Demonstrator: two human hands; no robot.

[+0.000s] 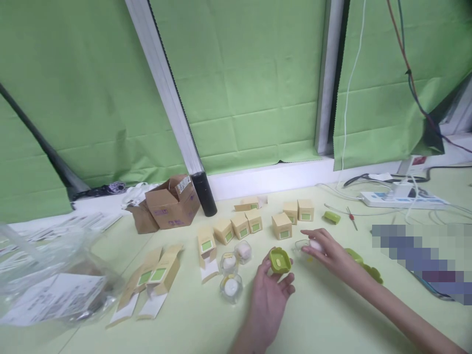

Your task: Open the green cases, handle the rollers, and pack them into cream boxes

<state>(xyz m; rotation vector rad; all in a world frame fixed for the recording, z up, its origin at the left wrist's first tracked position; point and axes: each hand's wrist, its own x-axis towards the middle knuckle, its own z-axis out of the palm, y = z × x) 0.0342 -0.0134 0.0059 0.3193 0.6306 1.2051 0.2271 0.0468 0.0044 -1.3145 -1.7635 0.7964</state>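
My left hand [268, 300] holds a small green plastic cup [280, 261] with a wavy rim, its hollow side facing up. To the right, my right hand [330, 253] has its thumb and fingers around a clear plastic piece with a white round part [315, 246]; my fingers partly cover it. Left of my left hand lie three clear dishes with white round pieces inside, one of them a clear dish [231, 287] nearest me. More green plastic parts [354, 255] lie beneath and beyond my right forearm, partly hidden by it.
Several small yellow boxes [282, 226] stand behind my hands. Opened boxes [160, 275] lie at left, near a clear plastic bag [55, 290]. A brown carton [173, 204] and black bottle [204, 194] stand at the back. A screwdriver [352, 219] and power strip [405, 199] are at right.
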